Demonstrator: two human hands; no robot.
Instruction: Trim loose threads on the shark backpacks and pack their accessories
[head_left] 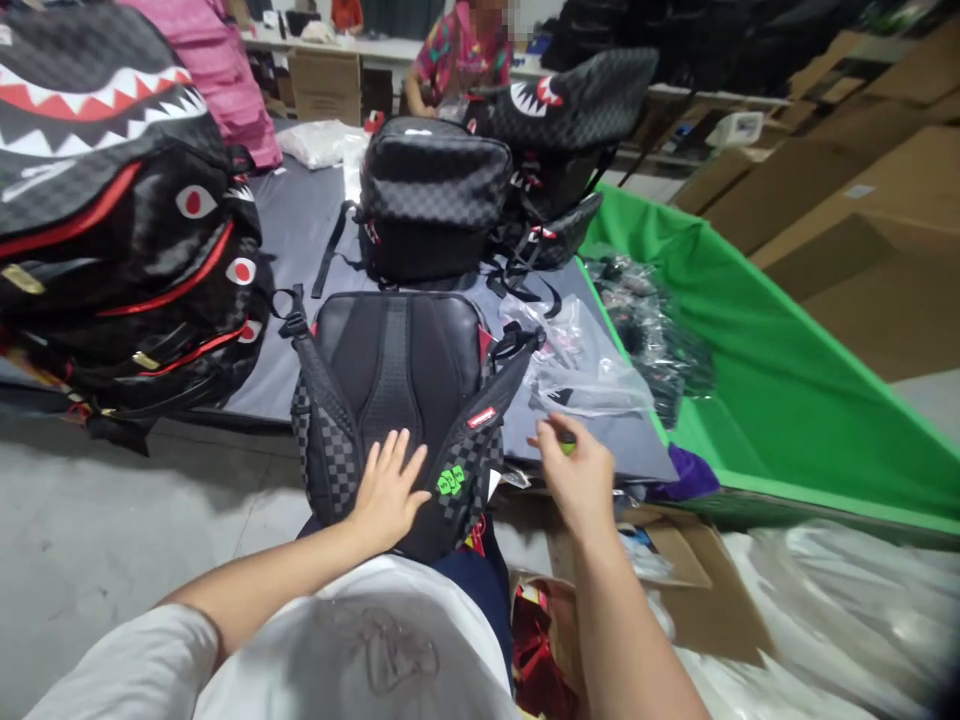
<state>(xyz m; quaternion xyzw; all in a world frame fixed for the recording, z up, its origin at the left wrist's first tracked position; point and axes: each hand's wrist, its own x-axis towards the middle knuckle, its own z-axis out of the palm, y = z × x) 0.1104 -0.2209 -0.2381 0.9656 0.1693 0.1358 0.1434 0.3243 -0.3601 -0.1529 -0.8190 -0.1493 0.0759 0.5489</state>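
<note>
A black checkered backpack point(397, 370) lies with its padded back panel and shoulder straps facing up, partly over the table's front edge. My left hand point(388, 492) rests flat on its lower back panel, fingers spread. On the right strap are a small red label and a green patch point(451, 482). To the right of the backpack, my right hand point(577, 470) is closed around a small black and yellow-green object point(568, 440); most of it is hidden in the fist. A clear plastic bag point(592, 385) lies on the table just beyond that hand.
Backpacks with shark-mouth prints point(127, 230) are piled at the left. More black backpacks point(435, 200) stand behind. A green fabric bin point(750, 350) at the right holds plastic-wrapped items point(652, 320). Cardboard boxes point(862, 230) lie beyond. Another person point(461, 60) is across the table point(277, 250).
</note>
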